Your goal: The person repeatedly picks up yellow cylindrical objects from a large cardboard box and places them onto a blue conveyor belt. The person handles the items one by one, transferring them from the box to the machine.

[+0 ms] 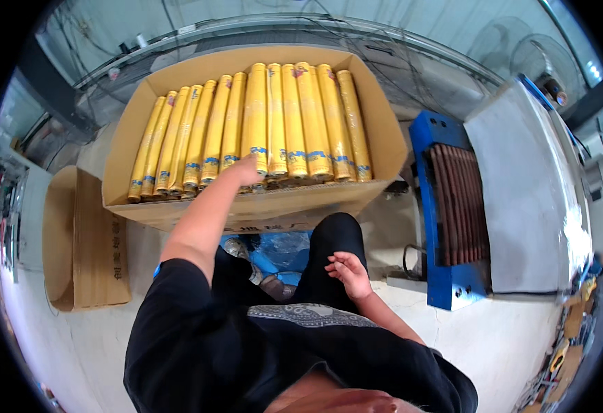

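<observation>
A large open cardboard box stands in front of me, filled with a row of long yellow tubes in clear wrap with blue marks near their near ends. They lean side by side, the middle ones rising a little higher than the left ones. My left hand reaches over the box's near wall and closes round the near end of a yellow tube in the middle; some of its fingers are hidden. My right hand hovers by my right knee, fingers loosely bent and apart, holding nothing.
A smaller open cardboard box sits on the floor at the left. To the right stands a blue metal frame with brown ribbed folds and a grey panel. A fan and loose cables are at the back. Blue plastic lies between my legs.
</observation>
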{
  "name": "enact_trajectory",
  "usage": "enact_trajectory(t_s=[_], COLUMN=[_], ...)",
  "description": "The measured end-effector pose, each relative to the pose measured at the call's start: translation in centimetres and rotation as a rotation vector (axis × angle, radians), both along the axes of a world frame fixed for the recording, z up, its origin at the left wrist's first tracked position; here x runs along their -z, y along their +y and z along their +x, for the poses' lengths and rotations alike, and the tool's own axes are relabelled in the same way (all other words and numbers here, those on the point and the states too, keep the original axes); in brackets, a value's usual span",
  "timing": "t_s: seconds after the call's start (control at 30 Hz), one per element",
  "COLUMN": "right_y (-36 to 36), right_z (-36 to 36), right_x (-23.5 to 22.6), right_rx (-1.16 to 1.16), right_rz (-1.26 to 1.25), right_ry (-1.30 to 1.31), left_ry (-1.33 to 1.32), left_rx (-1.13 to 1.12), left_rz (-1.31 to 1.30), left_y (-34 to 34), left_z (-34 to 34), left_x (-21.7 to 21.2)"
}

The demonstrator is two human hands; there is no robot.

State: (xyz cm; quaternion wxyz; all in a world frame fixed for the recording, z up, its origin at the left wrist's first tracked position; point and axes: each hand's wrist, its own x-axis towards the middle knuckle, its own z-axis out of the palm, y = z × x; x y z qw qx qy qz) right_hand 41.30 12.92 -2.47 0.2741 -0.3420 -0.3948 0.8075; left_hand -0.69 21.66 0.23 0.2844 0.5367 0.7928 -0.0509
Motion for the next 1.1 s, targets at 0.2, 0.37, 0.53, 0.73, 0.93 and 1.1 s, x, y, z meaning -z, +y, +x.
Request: enact_trajectory(t_s=[0.2, 0.37, 0.53, 0.73, 0.93, 1.1], right_y=[0.3, 2.2, 2.2, 1.5, 1.4, 1.5], right_z=[0.0, -1.0, -1.0, -0.8, 0.1, 0.3], right_x=[2.3, 2.4, 1.7, 1.9, 2.3, 1.6], right_rx=[0.065, 0.106, 0.095, 0.131, 0.165, 0.183], right_rz=[-0.078, -0.207, -0.235, -0.207, -0.211, -0.164], right_ry=[-0.063, -0.146, -0.183, -0.146, -0.141, -0.259], left_ry=[-0.015, -0.026, -0.142, -0.228, -0.238, -0.261], left_rx=[-0.066, -0.057, -0.133, -0.223, -0.264, -0.282], left_rz=[-0.047, 0.022, -0.002, 0.046, 0.088, 0.082], left_y=[-6.6, -7.9, -8.8, -9.3, -9.7, -10.0], left_z=[-1.3, -0.9, -0.4, -0.8, 0.2, 0.0], left_x=[0.8, 3.2, 2.9, 2.3, 0.6, 0.9])
